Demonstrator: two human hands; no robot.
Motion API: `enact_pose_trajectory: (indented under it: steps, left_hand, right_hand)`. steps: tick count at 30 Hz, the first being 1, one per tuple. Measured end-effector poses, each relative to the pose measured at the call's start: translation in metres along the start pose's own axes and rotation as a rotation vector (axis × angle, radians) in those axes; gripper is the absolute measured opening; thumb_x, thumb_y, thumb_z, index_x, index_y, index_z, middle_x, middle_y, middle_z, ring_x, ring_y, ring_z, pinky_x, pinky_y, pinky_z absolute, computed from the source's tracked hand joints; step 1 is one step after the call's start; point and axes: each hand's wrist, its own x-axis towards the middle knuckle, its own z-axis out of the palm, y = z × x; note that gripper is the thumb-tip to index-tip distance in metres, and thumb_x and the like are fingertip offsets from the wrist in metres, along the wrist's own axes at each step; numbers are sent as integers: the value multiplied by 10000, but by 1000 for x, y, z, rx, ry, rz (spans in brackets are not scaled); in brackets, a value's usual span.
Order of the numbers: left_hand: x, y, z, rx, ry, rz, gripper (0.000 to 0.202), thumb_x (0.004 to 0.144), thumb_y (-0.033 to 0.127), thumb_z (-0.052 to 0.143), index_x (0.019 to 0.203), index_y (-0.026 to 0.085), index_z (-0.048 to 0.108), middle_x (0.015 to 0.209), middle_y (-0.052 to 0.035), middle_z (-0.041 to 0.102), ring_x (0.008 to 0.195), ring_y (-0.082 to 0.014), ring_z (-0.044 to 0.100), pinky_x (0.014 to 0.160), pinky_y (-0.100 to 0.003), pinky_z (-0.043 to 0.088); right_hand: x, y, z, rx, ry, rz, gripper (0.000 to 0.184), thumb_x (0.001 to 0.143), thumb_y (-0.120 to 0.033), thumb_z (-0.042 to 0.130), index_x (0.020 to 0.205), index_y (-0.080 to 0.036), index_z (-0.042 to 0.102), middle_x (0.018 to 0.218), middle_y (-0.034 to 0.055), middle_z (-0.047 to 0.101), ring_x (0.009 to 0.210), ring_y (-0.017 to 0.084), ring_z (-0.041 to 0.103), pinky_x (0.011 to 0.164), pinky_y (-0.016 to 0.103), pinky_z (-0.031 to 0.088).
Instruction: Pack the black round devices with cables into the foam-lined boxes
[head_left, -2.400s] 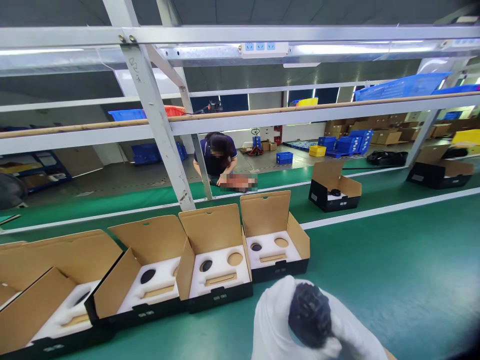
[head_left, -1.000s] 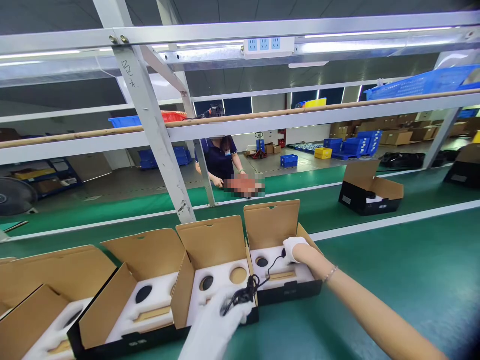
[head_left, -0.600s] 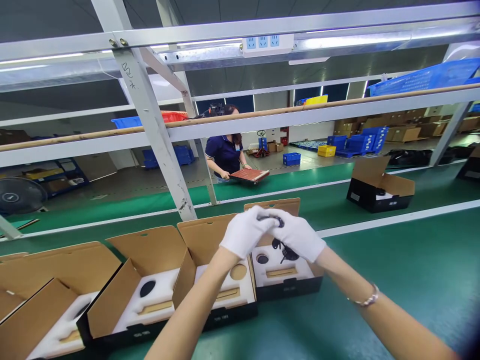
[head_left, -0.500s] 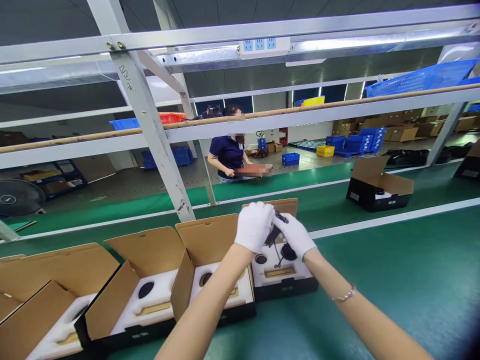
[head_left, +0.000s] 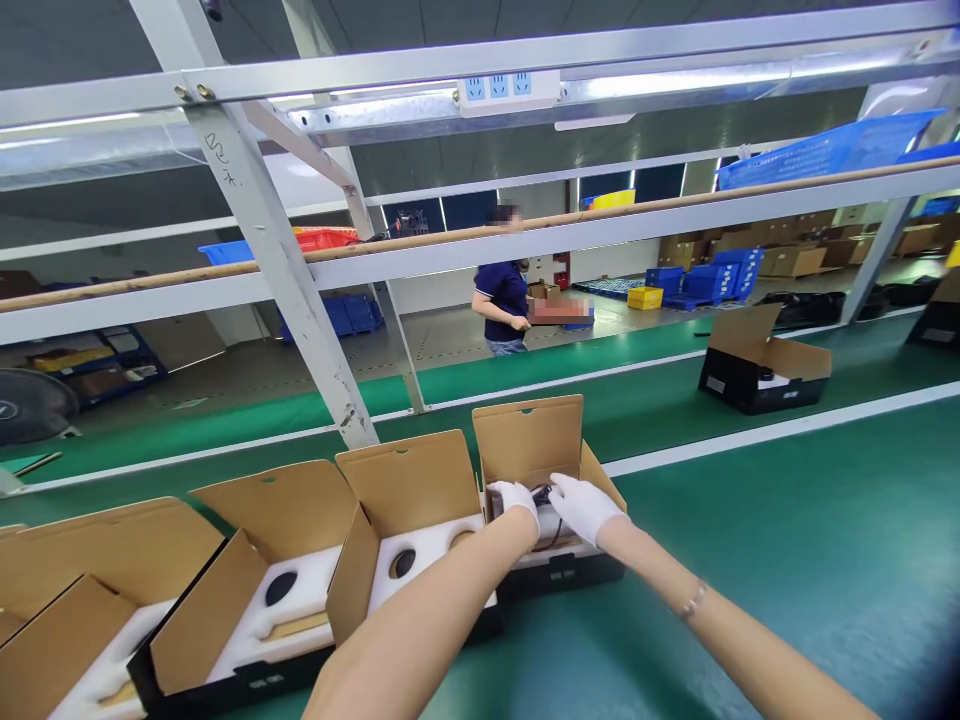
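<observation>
Both my hands wear white gloves and reach into the rightmost open cardboard box (head_left: 534,440) in a row on the green belt. My left hand (head_left: 515,497) and my right hand (head_left: 581,505) are pressed close together over the white foam insert, fingers curled on a small black corded item (head_left: 541,493) between them. Most of that item is hidden by the gloves. The box to the left (head_left: 409,480) shows a foam insert with a dark round hole and a tan one.
More open boxes (head_left: 270,590) with foam inserts line the belt to the left. Another open box (head_left: 765,365) sits on the far belt at right. A slanted metal frame post (head_left: 285,280) rises behind the boxes. A person in a dark shirt (head_left: 501,300) stands beyond, carrying something flat.
My hands dropped from above the rightmost box down into it with the black corded item. The person in the background walked to the right.
</observation>
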Motion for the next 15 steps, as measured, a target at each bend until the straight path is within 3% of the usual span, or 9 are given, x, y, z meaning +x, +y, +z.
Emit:
enact_pose_trajectory:
  steps: [4,9,12,15]
  left_hand:
    - [8,5,-4,110,-92,-16,380,891,362,735,1201,157,654,1292,-123,641,1248,-318,578,1095,-622,454]
    - [22,7,-2,192,-35,42,330,854,355,773,1094,148,681,1218,-108,665,1217,-301,586,1054,-570,489]
    - [21,7,-2,217,-8,43,247,816,283,807,978,132,699,1065,-92,706,1116,-284,638,972,-524,545]
    - [17,4,-12,138,72,39,201,825,281,806,895,131,693,922,-54,713,962,-236,682,877,-458,591]
  right_hand:
    - [-30,11,-13,-124,52,-21,362,1030,-328,353,1121,-264,697,1076,79,760,1001,310,717,813,413,502]
    - [-67,15,1,-182,-18,-15,323,977,-407,444,1031,-262,727,914,77,780,885,334,748,729,391,508]
    - [-77,18,18,-188,-100,-1,380,898,-496,595,1107,-211,733,931,129,781,890,386,748,759,437,540]
    - [-73,26,32,-117,-60,54,435,892,-353,641,1298,-199,665,999,129,779,952,369,744,836,442,550]
